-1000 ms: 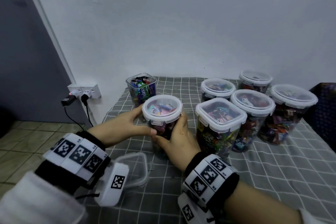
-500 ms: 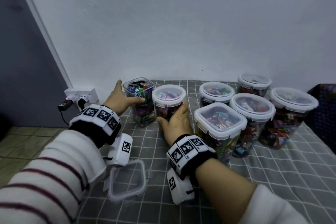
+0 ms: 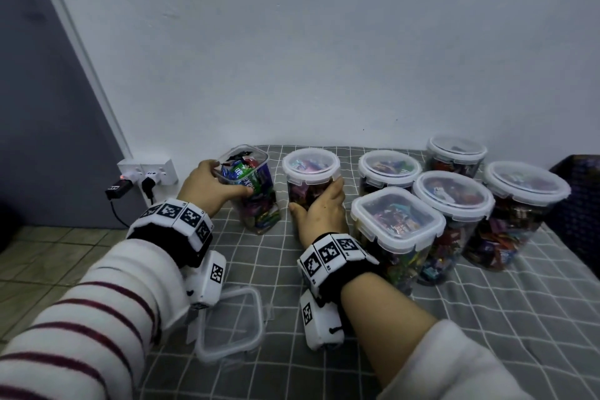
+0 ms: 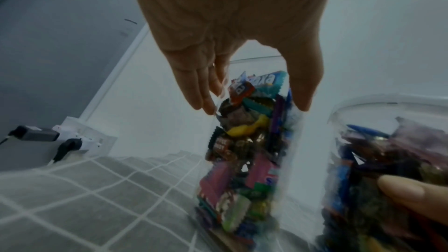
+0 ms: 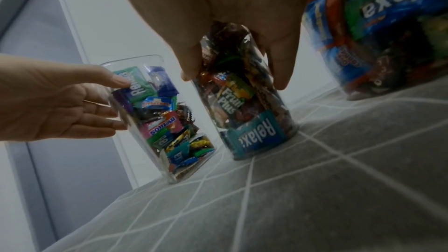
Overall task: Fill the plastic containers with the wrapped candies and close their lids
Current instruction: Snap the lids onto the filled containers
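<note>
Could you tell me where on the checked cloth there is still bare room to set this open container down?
Bare checked cloth lies in front of the lidded containers, right of the right hand. A smaller patch sits between the loose lid and the open container the left hand grips. The back right is crowded.

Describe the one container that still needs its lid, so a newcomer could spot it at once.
Start at the wall socket on the left, then move right onto the grey checked cloth. The first container there is the open container, tilted and gripped by the left hand. Unlike its six capped neighbours, it has no lid.
</note>
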